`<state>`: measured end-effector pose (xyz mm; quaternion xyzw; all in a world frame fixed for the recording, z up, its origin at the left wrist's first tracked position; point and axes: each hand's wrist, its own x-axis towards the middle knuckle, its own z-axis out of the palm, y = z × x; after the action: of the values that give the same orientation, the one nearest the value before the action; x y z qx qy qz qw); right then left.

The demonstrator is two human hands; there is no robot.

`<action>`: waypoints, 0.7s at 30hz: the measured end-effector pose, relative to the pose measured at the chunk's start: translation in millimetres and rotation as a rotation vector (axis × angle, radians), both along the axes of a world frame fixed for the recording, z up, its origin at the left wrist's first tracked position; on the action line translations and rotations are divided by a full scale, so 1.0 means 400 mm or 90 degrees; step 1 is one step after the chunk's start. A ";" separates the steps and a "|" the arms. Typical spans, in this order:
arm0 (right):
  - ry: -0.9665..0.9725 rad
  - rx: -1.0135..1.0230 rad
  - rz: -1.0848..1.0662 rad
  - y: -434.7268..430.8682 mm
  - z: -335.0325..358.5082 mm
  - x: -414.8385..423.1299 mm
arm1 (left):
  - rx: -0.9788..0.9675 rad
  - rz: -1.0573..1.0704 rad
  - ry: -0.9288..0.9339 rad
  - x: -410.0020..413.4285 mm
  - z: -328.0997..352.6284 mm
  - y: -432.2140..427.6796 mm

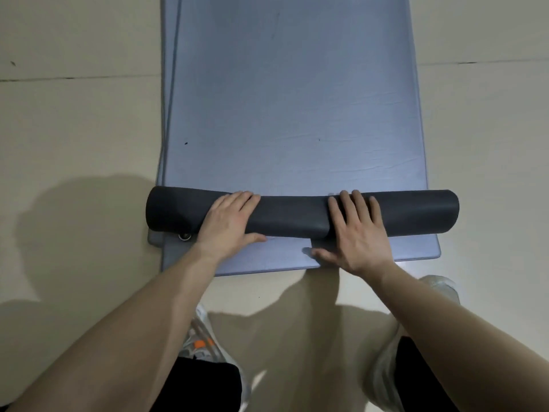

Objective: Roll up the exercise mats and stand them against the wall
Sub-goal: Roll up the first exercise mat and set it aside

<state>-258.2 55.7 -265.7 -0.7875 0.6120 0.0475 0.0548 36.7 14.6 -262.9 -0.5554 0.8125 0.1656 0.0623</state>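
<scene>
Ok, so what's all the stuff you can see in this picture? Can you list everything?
exercise mats: at least two, blue-grey, stacked flat on the floor
rolled part: one, dark grey, across the near end of the top mat
metal eyelet: one, silver, by the roll's left end
floor: one, beige, all around the mats
shoes: two, whitish, one with orange marks, bottom of view
black clothing: on both legs, bottom edge
left hand: one, flat on the roll, left of middle
right hand: one, flat on the roll, right of middle
</scene>
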 end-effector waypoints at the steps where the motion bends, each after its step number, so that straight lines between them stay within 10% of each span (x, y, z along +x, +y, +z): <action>1: 0.024 0.025 0.019 -0.015 -0.004 -0.010 | 0.022 -0.004 0.019 0.004 0.013 -0.020; 10: 0.035 0.226 0.114 -0.119 0.107 -0.047 | 0.262 0.067 -0.034 -0.018 0.153 -0.051; 15: -0.048 0.419 0.027 -0.127 0.139 -0.036 | -0.013 0.028 -0.131 -0.008 0.123 0.092; 21: -0.034 0.018 0.001 -0.002 0.091 -0.004 | 0.182 0.044 -0.054 -0.004 0.148 -0.096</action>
<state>-259.7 54.9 -229.2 -0.7882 0.6089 0.0352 0.0823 34.9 -23.8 -203.7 -0.5748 0.7578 0.2580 0.1695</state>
